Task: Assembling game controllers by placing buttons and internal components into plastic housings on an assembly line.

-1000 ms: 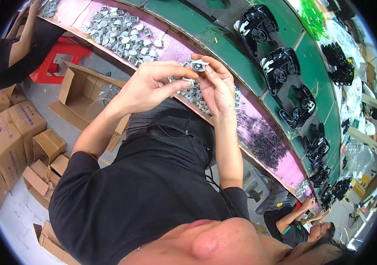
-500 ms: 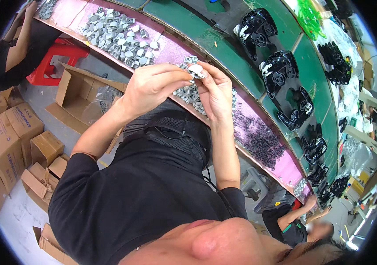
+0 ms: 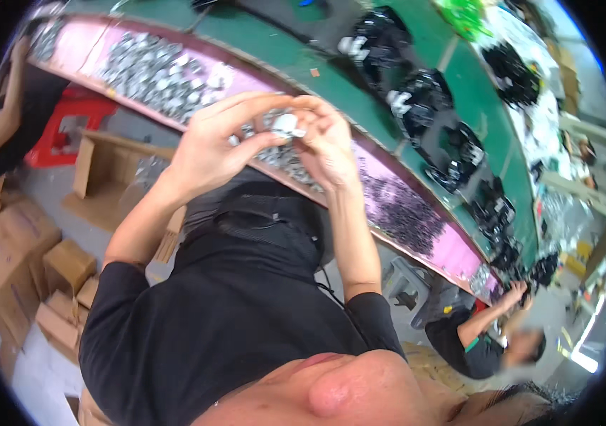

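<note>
Both hands raised together, pinching one small silver metal part point(image 3: 287, 126) between fingertips. Left hand point(image 3: 211, 145) curls round it from the left, right hand point(image 3: 330, 145) closes on it from the right. Part's exact shape is blurred. Pile of similar silver parts point(image 3: 150, 74) lies beyond the left hand on the pink bench strip point(image 3: 76, 50).

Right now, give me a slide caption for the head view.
Left hand and right hand hold a small silver part over a pink-edged green workbench.
</note>
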The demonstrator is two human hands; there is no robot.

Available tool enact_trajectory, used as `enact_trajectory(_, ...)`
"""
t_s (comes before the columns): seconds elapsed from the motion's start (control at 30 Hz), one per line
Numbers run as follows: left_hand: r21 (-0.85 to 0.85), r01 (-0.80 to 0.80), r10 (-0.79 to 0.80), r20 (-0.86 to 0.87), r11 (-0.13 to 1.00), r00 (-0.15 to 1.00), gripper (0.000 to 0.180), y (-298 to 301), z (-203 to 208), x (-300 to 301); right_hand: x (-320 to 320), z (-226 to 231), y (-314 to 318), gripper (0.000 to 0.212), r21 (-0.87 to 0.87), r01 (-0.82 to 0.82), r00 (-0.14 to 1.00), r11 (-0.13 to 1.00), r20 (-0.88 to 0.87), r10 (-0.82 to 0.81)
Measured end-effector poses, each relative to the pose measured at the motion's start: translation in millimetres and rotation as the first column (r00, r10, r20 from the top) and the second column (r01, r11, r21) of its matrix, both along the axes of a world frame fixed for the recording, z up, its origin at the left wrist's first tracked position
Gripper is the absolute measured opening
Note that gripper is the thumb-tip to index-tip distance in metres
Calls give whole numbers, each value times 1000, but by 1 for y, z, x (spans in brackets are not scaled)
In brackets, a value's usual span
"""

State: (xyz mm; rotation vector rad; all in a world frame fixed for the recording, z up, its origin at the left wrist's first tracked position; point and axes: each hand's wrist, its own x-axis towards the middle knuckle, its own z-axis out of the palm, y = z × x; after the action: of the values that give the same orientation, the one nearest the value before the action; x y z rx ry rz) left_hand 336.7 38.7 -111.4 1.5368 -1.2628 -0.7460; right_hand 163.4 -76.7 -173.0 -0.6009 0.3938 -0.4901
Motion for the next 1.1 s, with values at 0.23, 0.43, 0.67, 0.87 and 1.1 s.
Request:
enact_trajectory(0.23,-124,102,-81,163,987,983,42,-17,17,1,0,22,-22,46,-71,-35,999,997,-39,32)
enact_trajectory(0.43,-214,33,-38,-22,976,999,43,-26,12,5,-10,82,-75,19,-806,-114,886,581,-347,-307)
enact_trajectory(0.67,-101,-66,55,-108,993,993,38,-18,-6,13,-109,89,-340,37,-812,224,336,538,-454,-825)
enact_trajectory(0.87,-60,-132,124,-111,989,986,37,-9,-13,15,-135,35,-443,54,-763,291,-37,578,-612,-790)
enact_trajectory(1.1,-54,-127,122,-88,990,989,37,-7,-11,18,-143,34,-485,39,-885,206,-285,417,-462,-840)
